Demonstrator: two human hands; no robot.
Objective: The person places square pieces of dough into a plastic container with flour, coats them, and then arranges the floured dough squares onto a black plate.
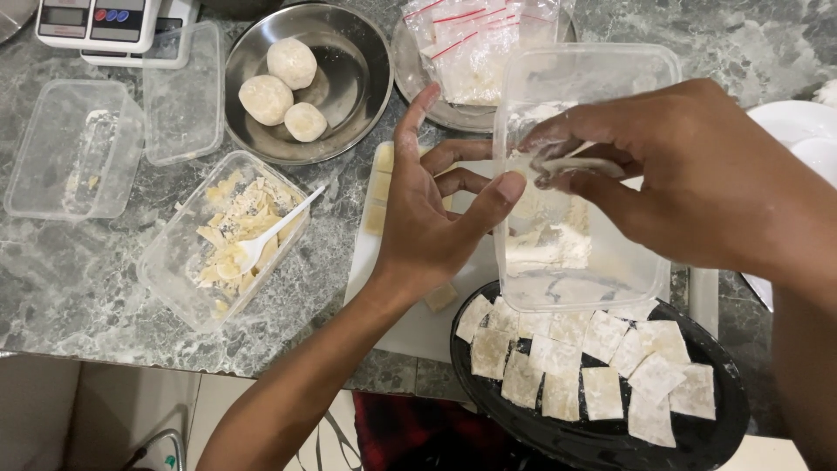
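While both hands work over the board, the scene reads so:

Right hand: the right hand (697, 174) hovers over a clear tub (580, 174), thumb and fingers pinched shut on a thin dough strip (580, 164), held above the tub's floury inside.

Left hand: the left hand (427, 209) is half open, fingers spread and raised, thumb touching the tub's left wall; it holds nothing.

Tub: it stands right of centre on a white board (418, 327), its near edge over the far rim of a black plate (602, 440).

Plate: near right on the desk (70, 288), it carries floured dough squares (584, 362) laid flat, many overlapping.

Filling box: left of the left hand, a clear box (218, 240) holds pale yellow shreds with a white spoon (266, 235) resting in them, handle pointing far right.

Steel bowl: far centre, a steel bowl (349, 78) holds three dough balls (283, 87), close together.

Bags: zip bags (475, 44) of white powder lie on a second steel dish, just beyond the tub.

Far left: an empty clear box (65, 148) and its lid (183, 96) sit near a scale (109, 26) at the far edge.

Far right: a white dish (798, 122) shows partly behind the right wrist.
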